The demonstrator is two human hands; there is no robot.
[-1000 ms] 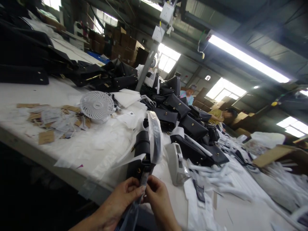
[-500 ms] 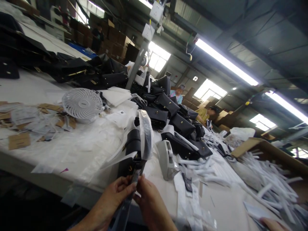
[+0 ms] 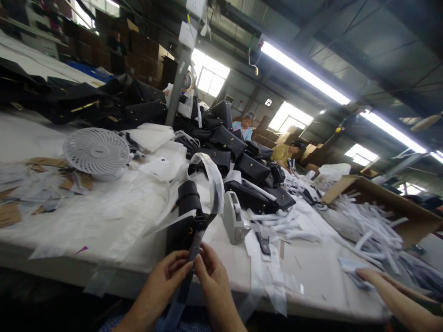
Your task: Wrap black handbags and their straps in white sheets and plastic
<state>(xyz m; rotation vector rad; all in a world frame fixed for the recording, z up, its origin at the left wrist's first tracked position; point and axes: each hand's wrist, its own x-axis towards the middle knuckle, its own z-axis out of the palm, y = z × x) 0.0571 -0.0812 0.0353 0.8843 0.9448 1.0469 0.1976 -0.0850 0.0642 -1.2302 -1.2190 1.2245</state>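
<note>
Here, left hand (image 3: pixel 169 275) and right hand (image 3: pixel 212 273) pinch the strap (image 3: pixel 185 289).

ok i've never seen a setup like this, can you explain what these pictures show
There's no machine: these are a person's bare hands, seen from a camera worn on their head, looking forward and down. The left hand and right hand hold a flat black strap near a black bag with gold-coloured fittings. On the white table are a round white plastic fan, a pale-grey tape dispenser and a pile of black bags. Another person's hand at far right holds a pale flat piece.
</note>
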